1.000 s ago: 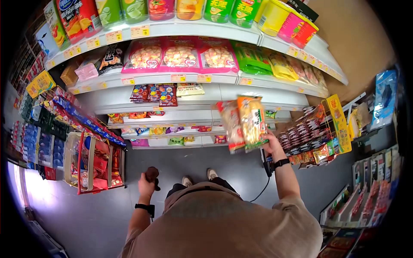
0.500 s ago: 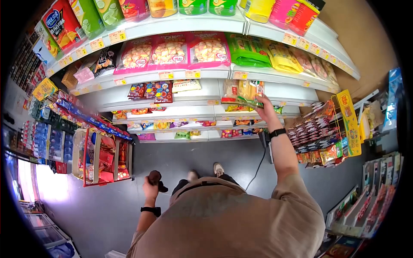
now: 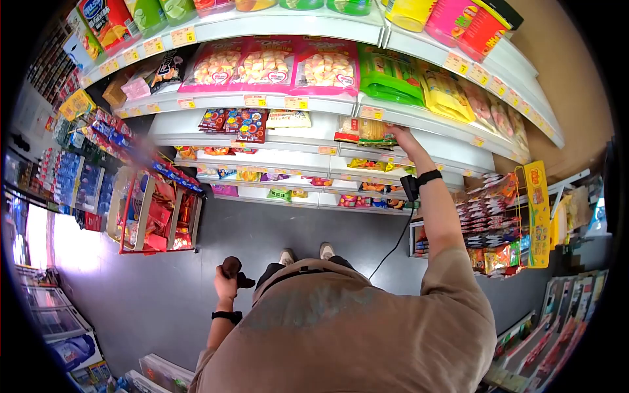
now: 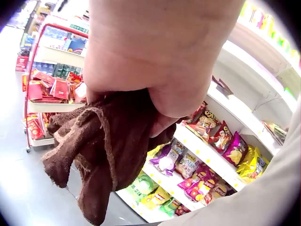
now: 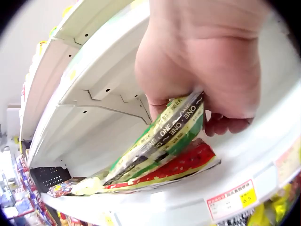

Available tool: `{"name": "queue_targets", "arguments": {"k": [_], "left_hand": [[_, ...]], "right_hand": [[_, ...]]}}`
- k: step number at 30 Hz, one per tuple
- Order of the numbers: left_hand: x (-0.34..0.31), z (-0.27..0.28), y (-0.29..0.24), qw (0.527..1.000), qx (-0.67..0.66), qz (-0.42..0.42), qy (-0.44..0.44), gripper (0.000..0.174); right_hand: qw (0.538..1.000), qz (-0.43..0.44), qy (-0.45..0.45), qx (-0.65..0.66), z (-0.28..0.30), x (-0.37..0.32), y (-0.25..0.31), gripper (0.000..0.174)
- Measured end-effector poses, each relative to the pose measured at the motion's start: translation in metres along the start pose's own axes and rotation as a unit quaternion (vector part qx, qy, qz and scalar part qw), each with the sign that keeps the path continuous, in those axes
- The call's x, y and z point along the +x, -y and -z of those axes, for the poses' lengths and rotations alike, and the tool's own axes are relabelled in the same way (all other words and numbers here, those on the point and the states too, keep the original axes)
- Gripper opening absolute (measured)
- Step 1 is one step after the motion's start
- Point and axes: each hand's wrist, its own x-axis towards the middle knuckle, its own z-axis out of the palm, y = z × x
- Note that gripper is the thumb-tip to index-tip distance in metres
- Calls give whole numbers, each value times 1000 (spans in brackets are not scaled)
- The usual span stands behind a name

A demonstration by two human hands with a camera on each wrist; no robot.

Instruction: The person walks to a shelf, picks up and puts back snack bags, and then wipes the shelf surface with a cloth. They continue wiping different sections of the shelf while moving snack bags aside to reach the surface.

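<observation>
My right hand [image 3: 406, 140] reaches in under the marshmallow-type bags and grips the edge of a clear-fronted snack packet [image 3: 377, 130]. Seen from the right wrist, this green-edged packet [image 5: 157, 141] is pinched between thumb and fingers and slants down to the shelf board [image 5: 155, 207]. Beneath it lies a second packet, red with a yellow-green edge [image 5: 190, 162]. Low on the left, my left hand [image 3: 226, 287] holds a bunched brown cloth [image 4: 117, 141], whose folded ends hang below the palm.
Red and brown packets [image 3: 234, 124] lie further left on the same shelf. Above are pink bags of sweets [image 3: 265, 67] and green bags [image 3: 390, 77]. A red-framed rack [image 3: 159, 213] stands at left, a hanging-snack rack [image 3: 488, 226] at right. A cable [image 3: 392, 252] hangs below the right wrist.
My right hand has carried the two packets forward and down from in front of the shelves onto the shelf below the pink bags. The left hand still holds the brown cloth.
</observation>
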Motion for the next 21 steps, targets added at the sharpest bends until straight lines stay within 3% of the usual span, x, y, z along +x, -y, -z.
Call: {"name": "queue_targets", "arguments": {"k": [2, 3, 5, 7, 11, 12, 14, 15, 16, 19, 21], "left_hand": [[-6, 0, -3, 1000, -8, 8, 7, 32], [-7, -2, 1, 1000, -9, 8, 2, 32], [-7, -8, 9, 1000, -10, 6, -9, 33], [-11, -6, 1, 999, -14, 28, -17, 33], [-12, -5, 3, 998, -15, 44, -43, 33], [-11, 2, -8, 997, -15, 53, -46, 33], [-12, 9, -24, 996, -21, 73, -50, 32], [-12, 10, -27, 996, -20, 70, -59, 32], [-11, 9, -25, 996, -23, 61, -68, 32], [-10, 5, -31, 994, -33, 64, -79, 32], [-12, 2, -38, 994, -33, 67, -75, 33]], "right_hand": [[998, 15, 44, 30, 19, 13, -22, 41], [993, 3, 37, 108, 30, 16, -30, 40], [964, -21, 20, 263, 52, 20, -47, 38], [959, -4, -53, 278, 75, 36, -72, 36], [973, -74, -93, 200, 93, 29, -63, 32], [988, -97, -55, 111, 97, 33, -67, 32], [991, -56, -33, -114, 99, 47, -80, 35], [974, -33, -20, -224, 96, 49, -79, 37], [865, 30, -117, -487, 87, 52, -77, 50], [810, 294, -264, -433, 46, 45, -55, 60], [875, 289, -150, -359, 5, 8, 9, 66]]}}
